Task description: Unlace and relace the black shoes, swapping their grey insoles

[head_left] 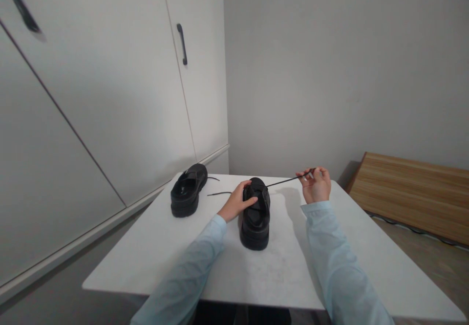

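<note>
A black shoe [255, 229] stands in the middle of the white table, its heel toward me. My left hand [237, 202] grips its left side near the tongue, thumb over the opening. Out to the right, my right hand [315, 184] pinches the end of a black lace [284, 182], which runs taut from the shoe's front. Another lace end [219, 193] lies on the table left of this shoe. The second black shoe [185, 200] sits at the back left, with a short lace end beside it; neither hand touches it.
The white table [154, 261] reaches toward me. White cabinet doors [110, 95] with dark handles rise at the left, and a grey wall stands behind. A wooden board or bench [414, 193] is at the right, beyond the table edge.
</note>
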{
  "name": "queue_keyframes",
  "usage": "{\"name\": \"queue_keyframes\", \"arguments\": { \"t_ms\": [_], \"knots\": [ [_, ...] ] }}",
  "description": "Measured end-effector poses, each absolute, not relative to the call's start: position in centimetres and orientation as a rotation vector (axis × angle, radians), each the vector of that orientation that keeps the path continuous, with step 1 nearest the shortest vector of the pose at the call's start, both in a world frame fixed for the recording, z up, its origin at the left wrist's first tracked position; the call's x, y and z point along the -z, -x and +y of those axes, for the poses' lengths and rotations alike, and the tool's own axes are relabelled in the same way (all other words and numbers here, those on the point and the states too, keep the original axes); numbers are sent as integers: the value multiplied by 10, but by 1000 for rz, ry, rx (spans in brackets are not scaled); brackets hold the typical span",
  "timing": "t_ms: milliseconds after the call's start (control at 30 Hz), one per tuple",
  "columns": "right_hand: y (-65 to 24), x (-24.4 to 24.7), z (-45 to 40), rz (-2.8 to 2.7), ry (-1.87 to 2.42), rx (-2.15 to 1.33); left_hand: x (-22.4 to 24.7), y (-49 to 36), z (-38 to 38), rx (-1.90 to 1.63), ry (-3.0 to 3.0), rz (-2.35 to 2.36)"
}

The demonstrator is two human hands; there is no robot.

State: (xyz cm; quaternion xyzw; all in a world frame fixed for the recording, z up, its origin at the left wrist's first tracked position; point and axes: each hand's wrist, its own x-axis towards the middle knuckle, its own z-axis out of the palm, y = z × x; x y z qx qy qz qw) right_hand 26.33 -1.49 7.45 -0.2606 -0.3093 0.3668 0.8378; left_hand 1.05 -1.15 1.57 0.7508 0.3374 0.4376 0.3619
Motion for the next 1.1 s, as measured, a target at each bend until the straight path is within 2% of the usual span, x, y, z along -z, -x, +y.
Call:
{"name": "queue_keyframes", "arguments": {
  "t_ms": [667, 933, 1100],
  "knots": [
    [-306, -77, -20, -652, 587, -629, -19, -4, -11, -1093, -2064, 859],
    [-283, -72, -15, -920, 860, -506, -32, -7, -19, -1013, -2337, 808],
    [-271, -65, -12, -1210, 1094, -553, -32, -8, -17, -1017, -2380, 800]
  ]
}}
